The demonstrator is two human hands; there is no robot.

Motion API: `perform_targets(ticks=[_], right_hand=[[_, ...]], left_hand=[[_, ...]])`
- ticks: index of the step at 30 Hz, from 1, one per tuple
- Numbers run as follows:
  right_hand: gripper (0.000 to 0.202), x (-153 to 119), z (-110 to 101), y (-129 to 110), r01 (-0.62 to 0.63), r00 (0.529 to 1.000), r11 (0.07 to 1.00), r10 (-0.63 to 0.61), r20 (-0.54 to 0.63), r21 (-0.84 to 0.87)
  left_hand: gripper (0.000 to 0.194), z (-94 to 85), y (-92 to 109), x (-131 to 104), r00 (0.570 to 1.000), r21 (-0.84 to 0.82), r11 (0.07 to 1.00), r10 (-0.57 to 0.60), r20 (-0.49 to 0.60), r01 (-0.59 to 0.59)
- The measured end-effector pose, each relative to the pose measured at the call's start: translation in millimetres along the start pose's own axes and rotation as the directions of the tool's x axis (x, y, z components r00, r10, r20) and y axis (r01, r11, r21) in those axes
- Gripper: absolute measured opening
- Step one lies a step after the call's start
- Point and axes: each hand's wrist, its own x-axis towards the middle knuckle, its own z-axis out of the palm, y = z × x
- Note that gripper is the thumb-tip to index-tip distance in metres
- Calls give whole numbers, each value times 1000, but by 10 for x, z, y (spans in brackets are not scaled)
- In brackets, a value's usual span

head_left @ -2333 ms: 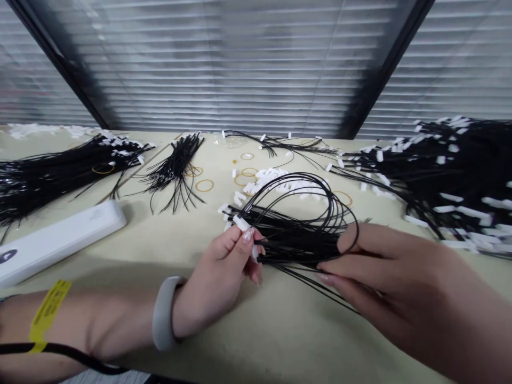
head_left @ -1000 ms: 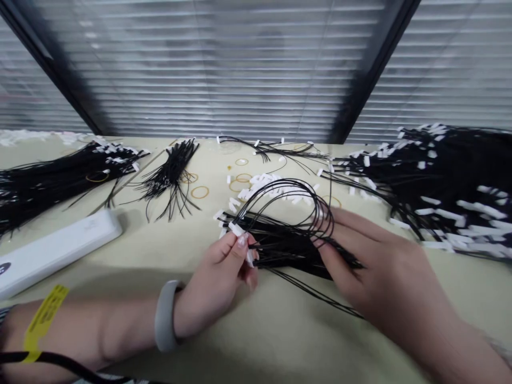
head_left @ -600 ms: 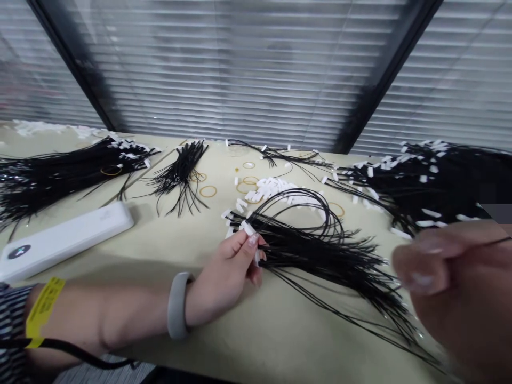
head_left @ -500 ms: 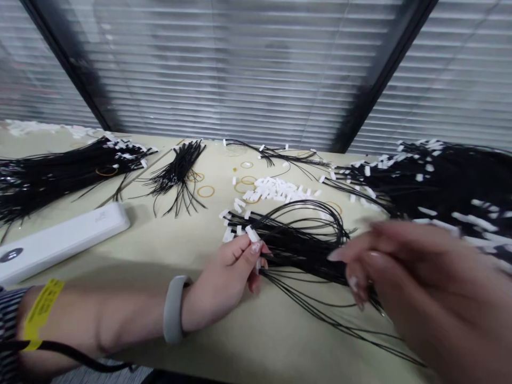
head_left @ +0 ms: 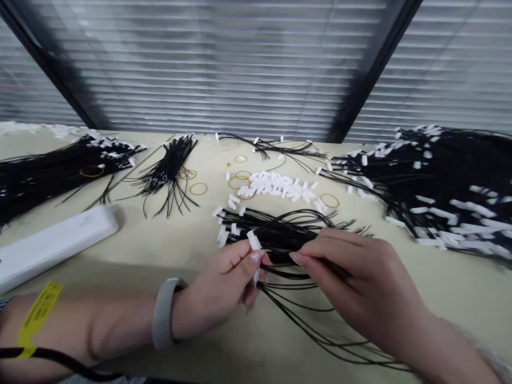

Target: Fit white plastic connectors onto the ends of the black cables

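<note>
My left hand [head_left: 224, 282] is closed around several thin black wires, pinching them close to their white end tags [head_left: 253, 241]. From that grip the loose wires [head_left: 320, 335] trail down to the right. Beside it, my right hand [head_left: 356, 277] has thumb and forefinger pressed together over the wires; what exactly lies in the pinch is hidden. Just behind both hands lies a bundle of black wires [head_left: 276, 229] with white tags at its left end, some of its wires looped. A heap of small white pieces [head_left: 280, 185] sits beyond that bundle.
On the right is a large pile of black tagged wires [head_left: 448, 181]. Another wire bundle [head_left: 52, 165] lies at left, near a smaller untagged bunch [head_left: 172, 165]. A long white case [head_left: 60, 242] rests in front. Rubber bands [head_left: 329, 200] are scattered about; window blinds [head_left: 248, 74] stand behind.
My right hand has come in leftward from the right, and its fingers now meet at the wires near my left hand. The left hand keeps its hold. The view has shifted slightly.
</note>
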Motion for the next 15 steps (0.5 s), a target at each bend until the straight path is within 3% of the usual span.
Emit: perform_targets(ticks=[5, 15], right_hand=[[17, 0, 11, 38, -6, 999, 1000, 5, 33, 25], [17, 14, 2, 38, 24, 1000, 1000, -24, -7, 17]], left_hand=[[32, 1, 14, 8, 999, 35, 999, -31, -25, 32], [31, 29, 42, -12, 999, 123, 992, -38, -20, 40]])
